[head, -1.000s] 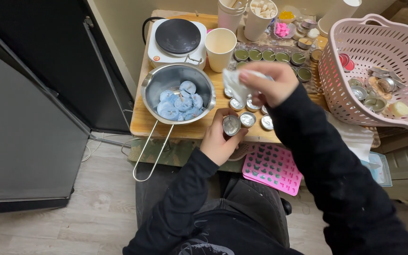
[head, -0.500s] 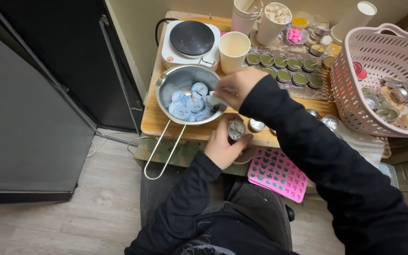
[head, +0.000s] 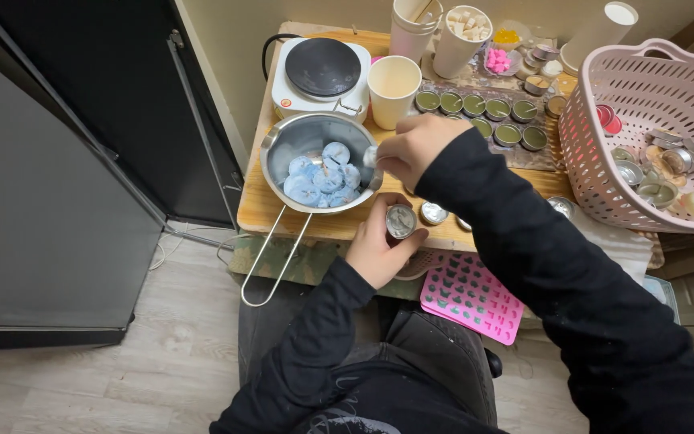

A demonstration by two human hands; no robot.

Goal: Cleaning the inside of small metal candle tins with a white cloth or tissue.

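Note:
My left hand (head: 379, 245) grips a small round metal tealight cup (head: 401, 221) at the table's near edge. My right hand (head: 411, 149) hovers at the right rim of a metal saucepan (head: 283, 141), its fingers pinched on a small whitish piece (head: 370, 157). The pan holds several blue wax discs (head: 321, 177), and its wire handle (head: 271, 257) sticks out over the table's front. Empty metal cups (head: 433, 213) lie beside my left hand.
Behind the pan stand a white hotplate (head: 323, 72) and a paper cup (head: 393, 88). Green-filled tins (head: 491, 116) sit in rows on the wooden table (head: 259, 205). A pink basket (head: 644, 120) is at the right, a pink silicone mould (head: 471, 297) on my lap.
My right hand has moved left from the loose cups to the pan's rim. My left hand still holds the metal cup in nearly the same place.

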